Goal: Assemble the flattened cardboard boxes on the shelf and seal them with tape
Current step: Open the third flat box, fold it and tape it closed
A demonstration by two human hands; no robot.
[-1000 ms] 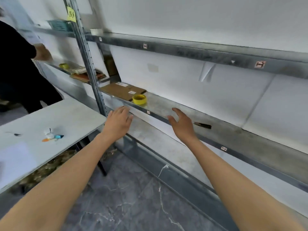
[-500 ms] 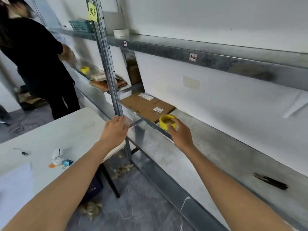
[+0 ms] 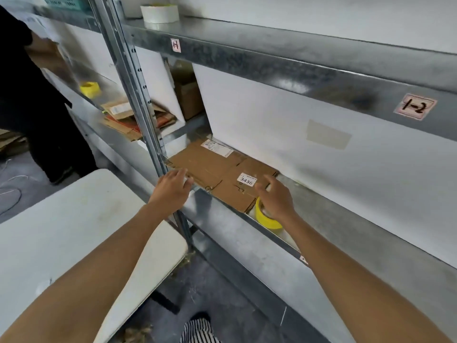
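Flattened cardboard boxes lie stacked on the middle shelf, close against the upright post at their 9 o'clock.

Left hand: open, fingers straight, at the stack's 7 o'clock corner. Right hand: open, fingers spread over the 4 o'clock edge, gripping nothing. Yellow tape roll sits just beside the stack at 5 o'clock, under the right wrist.

Judgement: the step in hand is taking one blank off the stack. It is best to hook fingertips under the top sheet only, at two opposite edges. Then draw it level toward 6 o'clock, clear of post and roll, so the lower sheets stay put.

Unclear:
- the number of sheets
- whether either hand actually touches cardboard
- the right fingertips, which are blurred
- the roll, which is half covered
- the stack's 12 o'clock edge, which is indistinct against the white back panel
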